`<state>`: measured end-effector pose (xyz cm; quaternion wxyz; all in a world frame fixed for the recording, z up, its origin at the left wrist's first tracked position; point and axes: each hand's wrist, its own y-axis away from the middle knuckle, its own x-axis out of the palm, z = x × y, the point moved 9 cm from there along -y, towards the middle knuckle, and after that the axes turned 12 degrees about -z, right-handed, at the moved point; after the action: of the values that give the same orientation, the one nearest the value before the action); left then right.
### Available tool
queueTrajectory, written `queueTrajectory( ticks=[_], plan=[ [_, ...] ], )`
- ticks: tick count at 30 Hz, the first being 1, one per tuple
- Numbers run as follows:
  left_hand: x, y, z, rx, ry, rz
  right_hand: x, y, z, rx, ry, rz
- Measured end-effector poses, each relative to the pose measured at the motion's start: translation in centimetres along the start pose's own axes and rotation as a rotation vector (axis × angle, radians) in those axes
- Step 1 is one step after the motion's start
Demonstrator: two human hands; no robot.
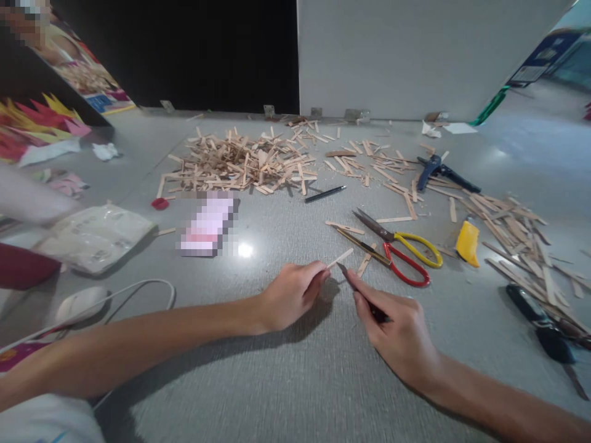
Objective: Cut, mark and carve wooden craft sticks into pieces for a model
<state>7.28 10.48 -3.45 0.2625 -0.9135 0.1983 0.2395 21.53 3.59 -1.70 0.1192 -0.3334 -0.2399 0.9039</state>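
My left hand (293, 294) pinches a short pale wooden stick (341, 257) that points up and to the right. Closed around a dark-handled craft knife (349, 277) is my right hand (399, 329), the blade tip beside the stick. Just beyond the hands lie scissors (392, 237) with one red and one yellow handle, partly over a gold-brown pointed tool (362, 245). Another flat wooden piece (367, 261) rests behind the knife.
A heap of wooden sticks (240, 161) lies at the back, more at the right. Around are a pink phone (210, 223), black pen (325, 194), blue tool (430, 171), yellow object (468, 242), white mouse (83, 304) with cable, plastic bag (99, 237) and black-handled tool (529, 304).
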Motion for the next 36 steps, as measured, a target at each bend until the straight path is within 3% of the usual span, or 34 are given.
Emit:
queueTrajectory(
  ticks=[3, 8, 15, 23, 27, 33, 36],
  plan=[
    [-0.2, 0.2, -0.4, 0.091, -0.065, -0.067, 0.1, -0.1, 0.1, 0.025, 0.008, -0.005],
    [-0.3, 0.4, -0.6, 0.118, -0.093, -0.111, 0.5, -0.1, -0.5, 0.132, -0.040, 0.005],
    [-0.1, 0.3, -0.2, 0.089, -0.087, -0.114, 1.1, 0.2, -1.8, 0.334, -0.191, 0.017],
    [-0.1, 0.2, 0.1, 0.024, -0.064, -0.079, 1.7, 0.5, -2.3, 0.403, -0.244, 0.046],
    [-0.1, -0.1, 0.0, -0.088, 0.053, -0.059, 1.7, 0.4, -2.1, 0.384, -0.257, 0.040],
    [1.4, 0.6, 0.9, -0.453, 0.390, 0.050, 1.5, 0.0, -1.4, 0.309, -0.276, 0.026],
    [2.0, 0.7, 0.9, -0.528, 0.526, 0.089, 1.4, -0.1, -1.3, 0.283, -0.245, 0.011]
  ],
)
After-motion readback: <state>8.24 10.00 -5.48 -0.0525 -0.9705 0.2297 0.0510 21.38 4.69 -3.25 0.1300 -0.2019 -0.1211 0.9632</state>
